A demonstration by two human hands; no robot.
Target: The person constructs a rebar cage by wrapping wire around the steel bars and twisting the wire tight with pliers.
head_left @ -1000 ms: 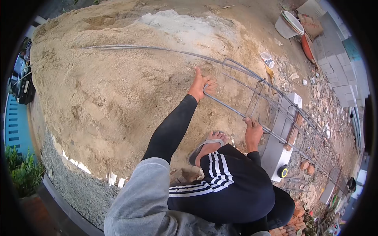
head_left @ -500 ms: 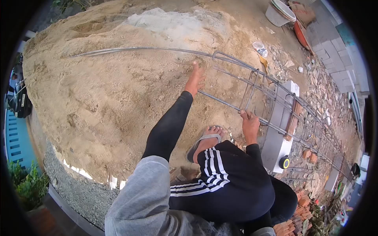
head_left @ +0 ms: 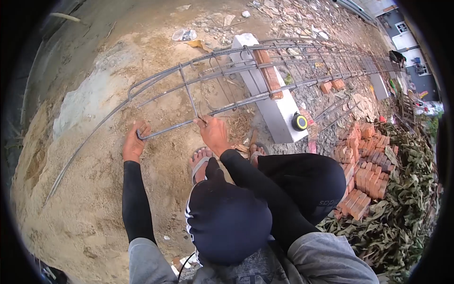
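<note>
A long reinforcing cage of steel bars (head_left: 227,71) tied with wire-like stirrups stretches from the sand toward the upper right. My left hand (head_left: 134,142) is closed around the free end of the cage's near steel bar (head_left: 168,128). Farther along that bar, my right hand (head_left: 215,135) pinches the lower corner of a rectangular stirrup (head_left: 188,90), where it meets the bar; its fingertips partly hide the joint. The cage rests on a red brick (head_left: 268,75) laid on a pale concrete block (head_left: 279,120).
A round black-and-yellow object (head_left: 299,121) sits on the block's near end. Stacked red bricks (head_left: 362,177) and dry leaves (head_left: 402,213) lie at right. A sand pile (head_left: 85,184) spreads at left, and rubble (head_left: 302,19) covers the ground behind the cage.
The view has swung right along the cage. My left hand, formerly open beside the bar's end, is now closed on it. My right hand stays at the stirrup corner.
</note>
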